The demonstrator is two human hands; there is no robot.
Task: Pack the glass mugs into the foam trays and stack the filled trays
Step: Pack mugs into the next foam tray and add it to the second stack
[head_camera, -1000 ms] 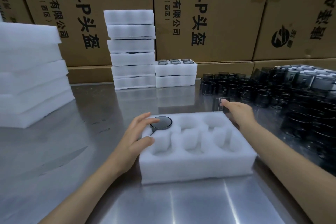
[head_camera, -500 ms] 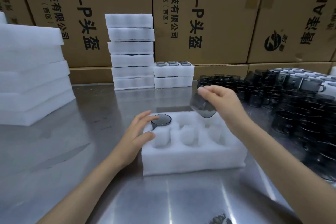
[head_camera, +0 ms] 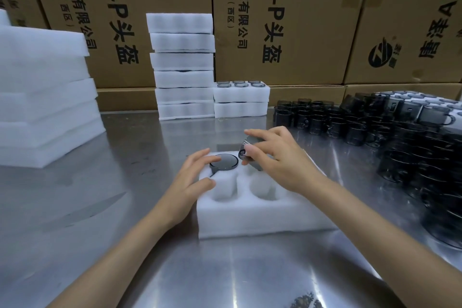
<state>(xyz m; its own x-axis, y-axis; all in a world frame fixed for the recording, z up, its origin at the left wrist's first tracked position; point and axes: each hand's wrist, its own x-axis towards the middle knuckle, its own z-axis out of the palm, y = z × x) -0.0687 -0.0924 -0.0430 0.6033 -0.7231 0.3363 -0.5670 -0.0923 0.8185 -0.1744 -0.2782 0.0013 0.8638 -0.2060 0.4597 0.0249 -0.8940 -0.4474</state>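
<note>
blank foam (head_camera: 42,97): big pile of slabs far left, well away from the work.
left hand (head_camera: 192,180): fingers relaxed and straight, resting on the tray's left end, fingertips touching the seated mug. Not gripping anything, just steadying.
seated mug (head_camera: 223,162): already down in the back-left pocket, dark round face up.
tray (head_camera: 257,217): sits on the steel table (head_camera: 125,207) right in front. Two front pockets visible and bare; the right end is hidden under the arm.
right hand (head_camera: 272,157): fingers curled round a second mug (head_camera: 250,146), holding it tilted just above the back-middle pocket.
step: looks like mug two going in, so this tray's barely started.
next move: I'd say tip it level, line it up and press it home beside the first.
filled stacks (head_camera: 212,92): at the back by the cartons (head_camera: 275,20).
loose mugs (head_camera: 375,137): heaps on the right, plenty left.
</note>
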